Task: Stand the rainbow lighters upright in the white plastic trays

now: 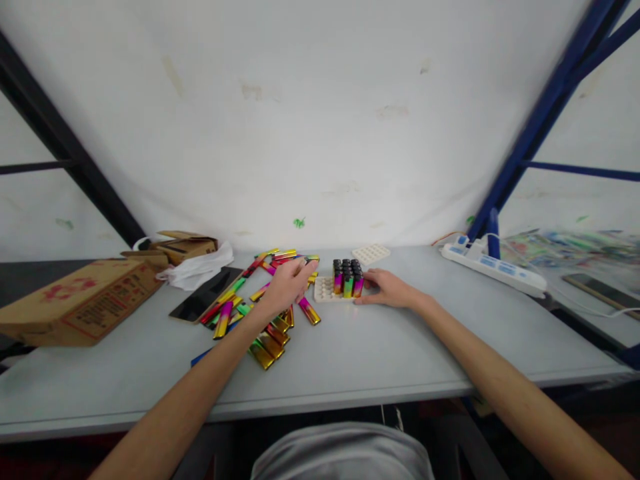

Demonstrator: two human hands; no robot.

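Observation:
My left hand (pixel 293 283) is closed on a shiny lighter (pixel 312 259), just left of a white tray (pixel 324 289) with round holes. Several black-topped, colourful lighters (pixel 348 277) stand upright in the tray's right part; holes show in its left part. At the tray's right end, my right hand (pixel 383 288) steadies it, thumb and fingers touching the edge beside the upright lighters. Loose metallic lighters (pixel 270 341) in gold, red, green and purple lie in a spread pile around and under my left hand and forearm.
Another white tray (pixel 371 253) lies behind, near the wall. On the left are cardboard boxes (pixel 80 300), a white plastic bag (pixel 200 267) and a dark flat panel (pixel 206 293). To the right are a power strip (pixel 495 267) with cables and a phone (pixel 603 292).

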